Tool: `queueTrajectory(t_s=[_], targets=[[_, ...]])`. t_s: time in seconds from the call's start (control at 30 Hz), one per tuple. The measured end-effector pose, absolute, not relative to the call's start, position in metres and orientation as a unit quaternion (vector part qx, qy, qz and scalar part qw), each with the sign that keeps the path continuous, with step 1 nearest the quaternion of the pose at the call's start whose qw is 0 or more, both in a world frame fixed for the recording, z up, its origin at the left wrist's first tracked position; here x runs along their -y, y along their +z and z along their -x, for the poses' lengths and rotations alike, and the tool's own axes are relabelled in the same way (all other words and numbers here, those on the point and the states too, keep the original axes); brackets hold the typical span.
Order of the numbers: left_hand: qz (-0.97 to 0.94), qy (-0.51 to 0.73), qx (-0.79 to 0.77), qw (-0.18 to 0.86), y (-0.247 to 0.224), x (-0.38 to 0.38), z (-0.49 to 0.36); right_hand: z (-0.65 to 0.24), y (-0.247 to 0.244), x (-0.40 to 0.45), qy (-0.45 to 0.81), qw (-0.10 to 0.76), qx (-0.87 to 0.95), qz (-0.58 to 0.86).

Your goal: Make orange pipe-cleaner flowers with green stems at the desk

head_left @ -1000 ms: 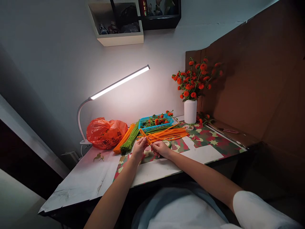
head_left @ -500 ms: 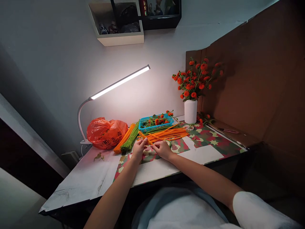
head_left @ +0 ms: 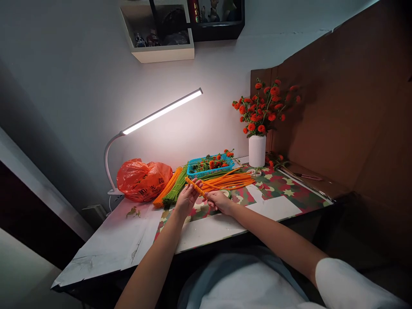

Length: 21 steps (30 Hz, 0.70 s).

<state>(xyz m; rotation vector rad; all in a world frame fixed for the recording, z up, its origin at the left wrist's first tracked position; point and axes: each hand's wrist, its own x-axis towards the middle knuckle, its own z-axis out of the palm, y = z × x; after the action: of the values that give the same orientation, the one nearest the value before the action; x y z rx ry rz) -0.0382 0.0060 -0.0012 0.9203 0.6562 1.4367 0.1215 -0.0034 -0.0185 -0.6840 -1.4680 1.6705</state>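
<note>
Between my two hands runs an orange chenille stem (head_left: 195,186) that looks coiled along its length, slanting from upper left to lower right. My left hand (head_left: 187,198) is closed on its upper part, fingers bent around it. At the lower right end, my right hand (head_left: 220,201) pinches it. Just behind the hands lie loose orange chenille stems (head_left: 231,181) in a spread pile. A bundle of green chenille stems (head_left: 177,187) and another of orange ones (head_left: 165,191) lie to the left.
At the back a blue basket (head_left: 210,173) holds small orange flowers. A red plastic bag (head_left: 141,180) sits left, beside a lit desk lamp (head_left: 162,112). On the right, a white ribbed vase (head_left: 257,151) carries orange flowers (head_left: 257,109). Tape rolls (head_left: 251,172) lie near it.
My left hand has turned, its fingers lifting and opening slightly, so more of the coiled orange stem shows. My right hand still pinches its lower end.
</note>
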Motion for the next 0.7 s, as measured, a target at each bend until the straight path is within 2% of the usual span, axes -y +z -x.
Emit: queueTrajectory(t_s=[0.13,0.3,0.57,0.63,0.7], targets=[[-0.386,0.637,-0.317,0.587,-0.0034,-0.0077,0.0384,-0.1216,-0.0193,0.0035,0.652,0.398,0.583,0.278],[-0.357,0.663,-0.350,0.558,-0.0025,-0.0045,0.0338,-0.1192,-0.0247,0.0002,0.562,0.433,0.626,0.324],[-0.323,0.660,-0.376,0.565,-0.0020,-0.0017,0.0321,-0.1189,-0.0234,0.0074,0.374,0.470,0.701,0.384],[-0.322,0.654,-0.374,0.573,-0.0018,-0.0020,0.0329,-0.1186,-0.0210,0.0091,0.373,0.480,0.696,0.384],[-0.327,0.651,-0.351,0.588,0.0005,-0.0010,0.0338,-0.1189,-0.0194,0.0087,0.450,0.472,0.661,0.371]])
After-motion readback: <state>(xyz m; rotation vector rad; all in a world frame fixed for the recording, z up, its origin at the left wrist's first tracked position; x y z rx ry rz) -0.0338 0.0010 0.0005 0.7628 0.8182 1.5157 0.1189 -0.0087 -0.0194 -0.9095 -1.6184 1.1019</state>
